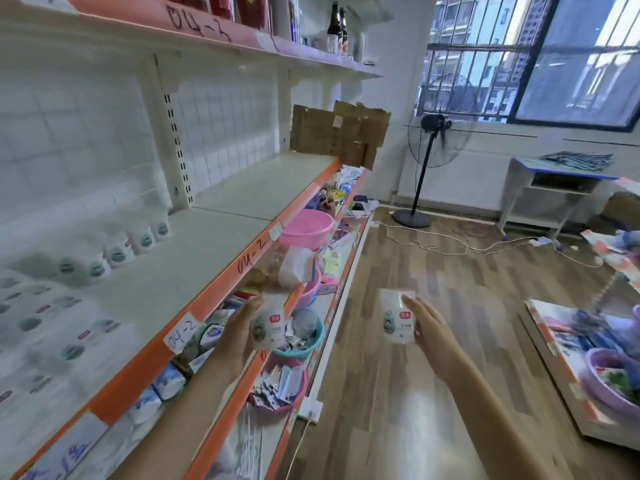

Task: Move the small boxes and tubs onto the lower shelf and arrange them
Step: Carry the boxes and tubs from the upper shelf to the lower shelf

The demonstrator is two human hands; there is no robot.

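Head view, single camera: worn at head height, it looked forward and down along a shop aisle, wide-angle, with straight edges bowed toward the borders. The shelving [214, 244] ran close along the left side, its orange front rail receding from the bottom-left corner toward the centre. The wooden floor [433, 306] filled the lower middle and right. The far wall with a barred window [526, 60] and a standing fan [431, 140] sat well back at upper right. Both forearms entered from the bottom edge, the left hand [239, 332] and right hand [433, 332] very near the lens. No second view was listed.
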